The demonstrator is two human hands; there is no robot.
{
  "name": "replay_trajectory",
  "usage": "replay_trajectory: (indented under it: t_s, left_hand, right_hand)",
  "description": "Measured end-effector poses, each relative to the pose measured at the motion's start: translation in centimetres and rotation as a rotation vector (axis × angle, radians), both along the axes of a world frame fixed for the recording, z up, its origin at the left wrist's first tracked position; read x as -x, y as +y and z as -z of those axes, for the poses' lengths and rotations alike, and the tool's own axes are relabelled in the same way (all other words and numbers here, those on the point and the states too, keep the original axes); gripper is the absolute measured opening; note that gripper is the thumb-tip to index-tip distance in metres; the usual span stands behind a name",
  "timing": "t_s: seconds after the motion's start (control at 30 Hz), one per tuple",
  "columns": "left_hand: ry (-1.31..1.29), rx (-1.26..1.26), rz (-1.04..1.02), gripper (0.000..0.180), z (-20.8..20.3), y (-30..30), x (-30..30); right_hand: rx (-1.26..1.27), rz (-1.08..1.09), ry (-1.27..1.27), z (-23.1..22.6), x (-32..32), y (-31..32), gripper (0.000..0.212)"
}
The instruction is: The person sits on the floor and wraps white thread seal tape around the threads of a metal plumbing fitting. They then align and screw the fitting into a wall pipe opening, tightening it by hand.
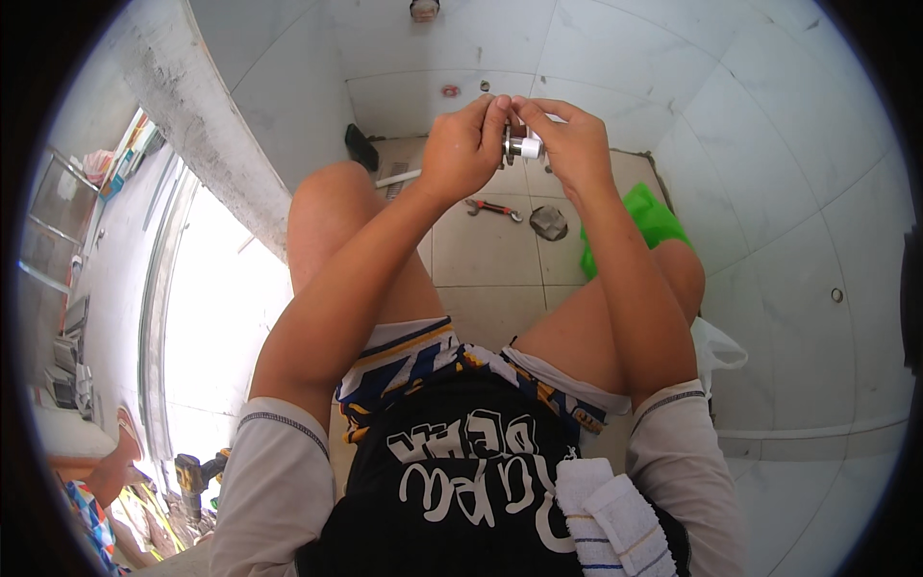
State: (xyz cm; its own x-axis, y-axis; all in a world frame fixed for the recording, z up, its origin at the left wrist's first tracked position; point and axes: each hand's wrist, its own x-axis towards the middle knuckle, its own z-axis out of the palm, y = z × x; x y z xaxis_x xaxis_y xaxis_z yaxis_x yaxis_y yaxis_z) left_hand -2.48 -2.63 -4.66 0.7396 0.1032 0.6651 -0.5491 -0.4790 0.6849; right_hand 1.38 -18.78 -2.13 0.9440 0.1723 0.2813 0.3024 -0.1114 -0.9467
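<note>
Up in front of me, between both hands, is a small shiny metal plumbing fitting [509, 146] with a white cylindrical end [530, 148]. From its left side my left hand [464, 146] grips it, the thumb stretched up along the top. My right hand [575, 144] closes in from the right, thumb and fingertips pinched together just above the fitting. The two thumbs nearly meet there. Fingers cover part of the fitting, so its full shape is hidden. Below the hands, a wrench with a red-and-black handle [495, 209] lies on the tiled floor.
A grey round drain cover [549, 223] sits right of the wrench. Beside my right leg is a green bag [654, 216], with a white plastic bag [719, 348] nearer. Pipe outlets [485, 87] open in the tiled wall ahead. At lower left, a power drill [192, 478] and another person's leg [113, 465] show.
</note>
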Motion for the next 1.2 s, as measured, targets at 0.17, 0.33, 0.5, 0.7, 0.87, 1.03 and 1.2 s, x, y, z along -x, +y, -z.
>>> replay_trajectory:
  t_s: [0.17,0.33,0.5,0.7,0.87,1.03,1.2]
  left_hand:
    - [0.049,0.135,-0.011,0.047,0.2,-0.3,-0.5]
    - [0.158,0.335,-0.066,0.049,0.7,0.7,-2.1]
    - [0.217,0.601,-0.127,0.05,0.7,2.7,-3.9]
    - [0.265,0.405,-0.365,0.049,0.4,2.8,-3.4]
    - [0.231,0.223,-0.443,0.048,-0.3,2.6,-3.0]
    - [0.117,0.038,-0.51,0.044,-0.2,1.6,-2.7]
    - [0.039,-0.244,-0.535,0.04,0.5,0.8,-2.4]
  right_hand:
    - [0.049,0.073,0.05,-0.3,0.6,0.4,0.061]
    - [0.04,-0.11,0.002,-0.1,1.3,1.5,0.061]
    - [0.504,-0.158,-0.301,-0.1,3.1,1.7,0.062]
    - [0.614,-0.091,-0.44,-0.6,4.9,1.9,0.057]
    - [0.468,-0.202,-0.404,-1.8,5.8,0.7,0.062]
    - [0.28,-0.332,-0.338,-3.0,5.6,-0.4,0.054]
    - [-0.038,-0.453,-0.336,-4.0,5.1,-0.8,0.051]
